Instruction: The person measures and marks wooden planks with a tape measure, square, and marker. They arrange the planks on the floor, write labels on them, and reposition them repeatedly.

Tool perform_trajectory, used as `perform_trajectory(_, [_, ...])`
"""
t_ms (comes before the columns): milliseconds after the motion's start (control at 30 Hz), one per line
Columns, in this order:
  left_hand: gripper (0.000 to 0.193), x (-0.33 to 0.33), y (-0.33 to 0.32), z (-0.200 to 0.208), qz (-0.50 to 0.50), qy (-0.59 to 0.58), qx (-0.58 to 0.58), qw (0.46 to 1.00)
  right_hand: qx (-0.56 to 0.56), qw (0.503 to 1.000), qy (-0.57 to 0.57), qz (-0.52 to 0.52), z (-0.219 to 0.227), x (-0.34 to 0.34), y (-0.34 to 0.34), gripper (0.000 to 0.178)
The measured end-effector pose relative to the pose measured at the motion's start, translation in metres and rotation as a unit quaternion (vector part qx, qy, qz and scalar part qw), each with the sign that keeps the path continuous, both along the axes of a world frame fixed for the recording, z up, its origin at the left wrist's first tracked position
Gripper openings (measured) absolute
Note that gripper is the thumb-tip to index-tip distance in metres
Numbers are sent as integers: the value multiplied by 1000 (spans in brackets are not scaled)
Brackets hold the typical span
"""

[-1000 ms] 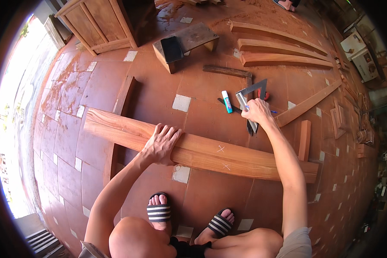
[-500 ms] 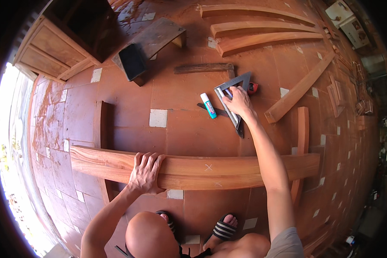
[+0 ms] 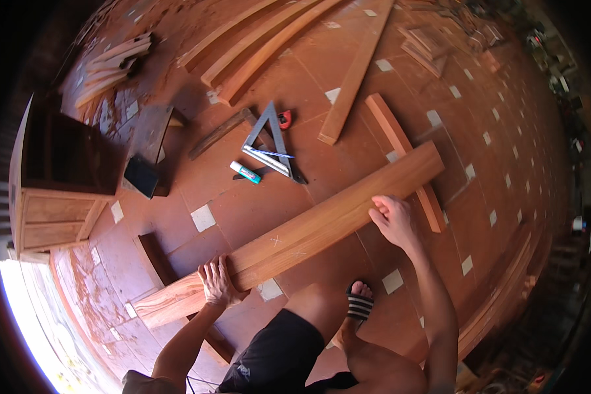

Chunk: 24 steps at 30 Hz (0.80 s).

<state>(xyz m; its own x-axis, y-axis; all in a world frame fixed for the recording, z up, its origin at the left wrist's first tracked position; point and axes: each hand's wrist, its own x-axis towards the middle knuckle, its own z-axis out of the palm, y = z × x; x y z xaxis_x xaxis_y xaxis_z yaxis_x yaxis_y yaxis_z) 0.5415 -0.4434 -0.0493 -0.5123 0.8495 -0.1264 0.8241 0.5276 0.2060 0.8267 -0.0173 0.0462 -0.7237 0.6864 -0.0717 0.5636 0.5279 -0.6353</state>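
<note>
Two reddish wooden boards (image 3: 322, 222) lie side by side at a slant in front of me, each with a chalk-white cross mark. My left hand (image 3: 220, 282) grips them toward their left end, fingers laid over the top. Over the near edge of their right part is my right hand (image 3: 394, 222), its fingers curled in and nothing visible in them. Beyond the boards, a metal speed square (image 3: 274, 128) lies on the floor with a blue pen (image 3: 276, 155) across it. Beside it are a white-and-teal tube (image 3: 245, 173) and a red tape measure (image 3: 284, 119).
Wooden rails lie crosswise under the boards, one at the right (image 3: 389, 125), one dark at the left (image 3: 154, 256). Several curved beams (image 3: 243, 56) and a long straight beam (image 3: 358, 79) lie farther off. A low bench (image 3: 148, 131) and a wooden cabinet (image 3: 59, 217) stand at the left.
My right hand has left the speed square and come back over the boards' right part. The view has turned, so the boards now slant. My left hand still holds the boards.
</note>
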Motion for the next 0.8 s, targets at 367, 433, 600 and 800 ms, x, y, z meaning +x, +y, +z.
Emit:
perform_trajectory(367, [137, 7, -5, -26, 12, 89, -106, 990, -163, 843, -88, -504, -6, 316, -348, 34])
perform_trajectory(433, [137, 4, -5, -27, -6, 89, -79, 993, -179, 806, -87, -557, -21, 335, -412, 36])
perform_trajectory(600, [133, 7, -12, -27, -2, 119, -45, 992, -272, 712, -130, -634, -50, 354, -531, 35])
perform_trajectory(800, [132, 3, -7, -22, 17, 49, -53, 997, -349, 650, -151, -658, -77, 358, -590, 35])
